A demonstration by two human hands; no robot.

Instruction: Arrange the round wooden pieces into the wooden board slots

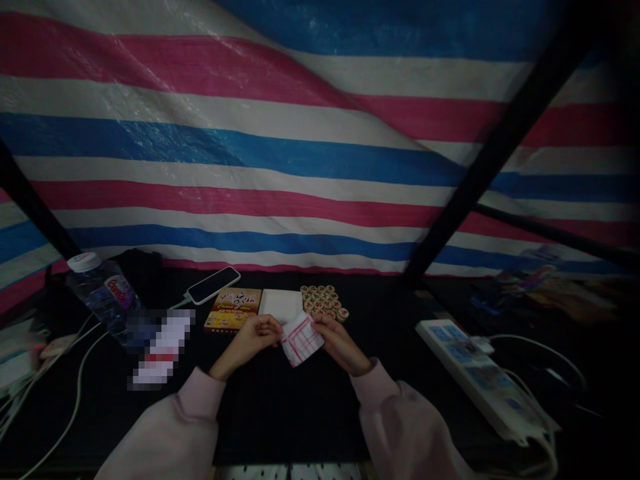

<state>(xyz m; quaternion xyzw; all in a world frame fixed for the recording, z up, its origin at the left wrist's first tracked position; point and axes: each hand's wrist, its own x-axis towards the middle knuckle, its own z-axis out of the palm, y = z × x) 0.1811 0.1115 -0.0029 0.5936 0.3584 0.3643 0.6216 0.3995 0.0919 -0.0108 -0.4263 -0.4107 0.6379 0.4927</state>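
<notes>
A white sheet with a red printed grid [303, 340] is held between my two hands above the black table. My left hand [257, 339] pinches its left edge, and my right hand [340, 341] grips its upper right corner. Just behind the sheet lies a white open box part [281, 305]. To the left of that rests a yellow and red box lid [233, 309] with printed characters. Round wooden chess pieces [323, 301] sit in rows to the right of the white box part, behind my right hand.
A white phone [213, 285] lies at the back left, near a large plastic bottle [113, 297] and white cables. On the right, a white power strip [475, 377] has cables plugged in. A striped sheet [250, 153] hangs behind the black table [290, 417].
</notes>
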